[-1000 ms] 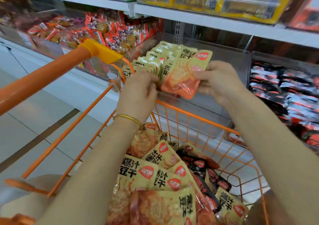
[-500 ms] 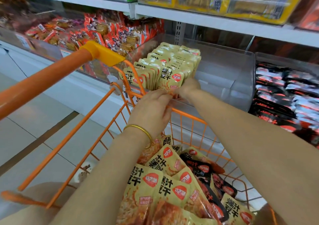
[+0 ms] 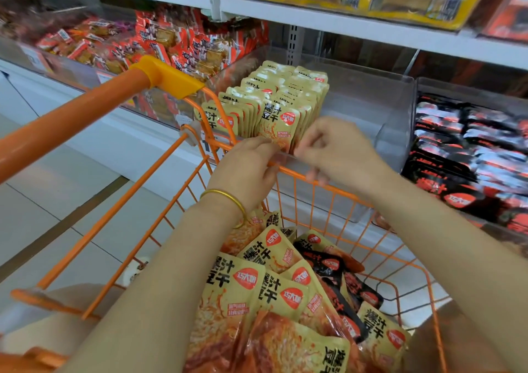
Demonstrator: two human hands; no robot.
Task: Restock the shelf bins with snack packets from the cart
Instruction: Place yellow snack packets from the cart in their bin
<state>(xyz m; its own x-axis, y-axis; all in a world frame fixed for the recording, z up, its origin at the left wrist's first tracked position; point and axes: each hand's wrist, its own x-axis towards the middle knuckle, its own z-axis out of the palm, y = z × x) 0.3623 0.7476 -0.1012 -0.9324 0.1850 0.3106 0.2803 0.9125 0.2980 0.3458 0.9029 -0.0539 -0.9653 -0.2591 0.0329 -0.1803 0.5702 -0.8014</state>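
Observation:
Two rows of upright yellow snack packets [image 3: 275,101] fill the left half of a clear shelf bin [image 3: 371,101]. My left hand [image 3: 245,169], with a gold bangle at the wrist, touches the lower edge of the front packet [image 3: 278,124] with its fingertips. My right hand [image 3: 340,151] hovers at that packet's right corner, fingers loosely curled with nothing visible in them. Both hands are above the far rim of the orange cart [image 3: 328,185]. More yellow packets [image 3: 243,281] and some black ones [image 3: 328,264] lie piled in the cart below my forearms.
The right half of the clear bin holds nothing. A bin of black packets [image 3: 471,149] lies to the right and one of red packets [image 3: 171,44] to the left. The cart's orange handle [image 3: 85,109] crosses the left side. A shelf board [image 3: 343,21] runs overhead.
One second ago both hands held a stack of yellow packets above the bin. The stack now stands in the bin's front row, and my hands have dropped to its lower edge.

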